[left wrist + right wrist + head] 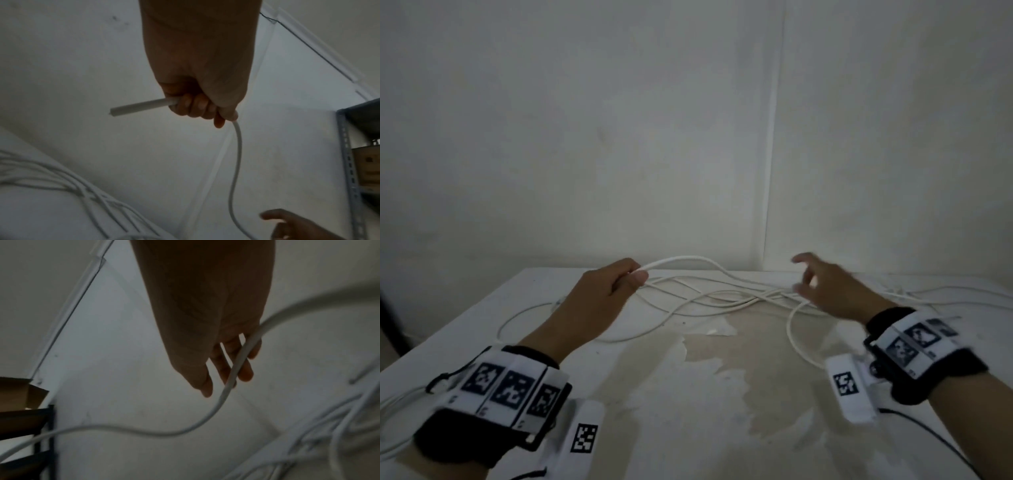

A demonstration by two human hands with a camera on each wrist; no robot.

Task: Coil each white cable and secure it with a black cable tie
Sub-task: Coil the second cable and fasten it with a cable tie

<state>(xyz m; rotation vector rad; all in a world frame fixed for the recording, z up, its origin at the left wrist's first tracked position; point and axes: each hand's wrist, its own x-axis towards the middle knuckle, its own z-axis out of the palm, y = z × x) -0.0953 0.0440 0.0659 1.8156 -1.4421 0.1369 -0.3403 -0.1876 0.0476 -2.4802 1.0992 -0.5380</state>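
Several white cables (722, 296) lie tangled on the far part of the white table (688, 428). My left hand (635, 275) grips one white cable (688, 259) near its end, fingers curled round it; a short stub (139, 106) sticks out of the fist (197, 107). The cable (237, 154) arcs across to my right hand (804, 277). In the right wrist view it (216, 410) runs over the straight, spread fingers (244, 369) of the right hand (226, 369). I see no black cable tie.
A wall rises right behind the table. Worn beige patches (739, 359) mark the tabletop. More white cable (393, 411) trails off the left edge. A metal shelf upright (349, 162) stands to the right; a cardboard box (20, 394) on a dark rack to the left.
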